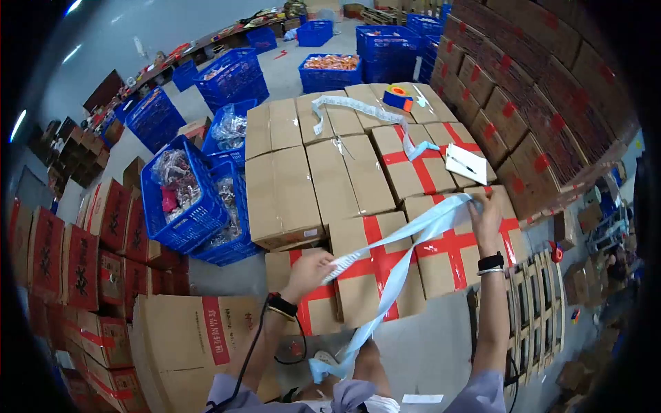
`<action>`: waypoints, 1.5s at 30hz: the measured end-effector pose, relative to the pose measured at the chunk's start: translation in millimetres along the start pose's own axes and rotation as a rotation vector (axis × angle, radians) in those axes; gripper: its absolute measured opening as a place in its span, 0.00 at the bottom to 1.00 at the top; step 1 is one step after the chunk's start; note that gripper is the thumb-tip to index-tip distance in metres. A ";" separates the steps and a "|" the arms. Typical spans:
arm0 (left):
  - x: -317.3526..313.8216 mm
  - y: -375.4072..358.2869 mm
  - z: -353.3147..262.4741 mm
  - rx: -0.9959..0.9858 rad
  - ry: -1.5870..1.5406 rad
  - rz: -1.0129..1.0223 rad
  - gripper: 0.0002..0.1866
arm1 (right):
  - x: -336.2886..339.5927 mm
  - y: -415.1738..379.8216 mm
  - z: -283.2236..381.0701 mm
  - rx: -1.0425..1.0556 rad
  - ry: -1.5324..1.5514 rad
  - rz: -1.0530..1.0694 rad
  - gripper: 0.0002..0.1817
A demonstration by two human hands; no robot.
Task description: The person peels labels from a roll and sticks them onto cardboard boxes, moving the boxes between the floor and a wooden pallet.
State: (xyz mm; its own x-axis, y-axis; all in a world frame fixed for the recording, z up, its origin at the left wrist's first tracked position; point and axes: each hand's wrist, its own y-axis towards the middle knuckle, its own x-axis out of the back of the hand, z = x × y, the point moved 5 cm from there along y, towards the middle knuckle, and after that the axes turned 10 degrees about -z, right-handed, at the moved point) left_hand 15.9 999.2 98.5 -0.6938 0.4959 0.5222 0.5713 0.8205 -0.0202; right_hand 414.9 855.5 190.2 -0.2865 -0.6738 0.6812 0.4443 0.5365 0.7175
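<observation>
A long light-blue and white strip of label paper (394,281) stretches between my hands and loops below them, its tail hanging past the front edge of the boxes. My left hand (310,274) pinches one part over a taped carton (354,241). Farther right and higher, my right hand (487,215) grips the fold of the strip above another carton (441,265) sealed with red tape. Behind, a second printed label strip (358,104) lies across the carton tops. A notepad (475,172) with a pen (460,162) rests near my right hand.
A blue tape dispenser (397,102) sits on the rear cartons. Blue crates (196,220) of wrapped goods stand left. Tall carton stacks (537,103) rise at right, beside a wooden pallet (533,310). Flattened cartons (179,344) lean at lower left.
</observation>
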 end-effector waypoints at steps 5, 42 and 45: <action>-68.6 41.3 43.0 0.057 -0.017 -0.013 0.10 | -110.3 32.6 -71.8 -0.344 -0.052 0.142 0.11; 120.3 -153.8 57.5 -0.141 -0.225 0.083 0.17 | 54.3 -133.3 413.3 0.405 0.777 1.571 0.10; 180.2 -207.3 78.1 -0.116 -0.329 -0.047 0.16 | 76.0 -139.3 471.3 0.444 0.797 1.535 0.09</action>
State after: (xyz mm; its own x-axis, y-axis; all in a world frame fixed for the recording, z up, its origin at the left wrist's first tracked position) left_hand -261.7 940.6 130.2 -0.8141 0.5384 0.2176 0.5679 0.8165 0.1041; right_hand -68.9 969.1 210.7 0.6227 0.5258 0.5794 -0.3865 0.8506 -0.3565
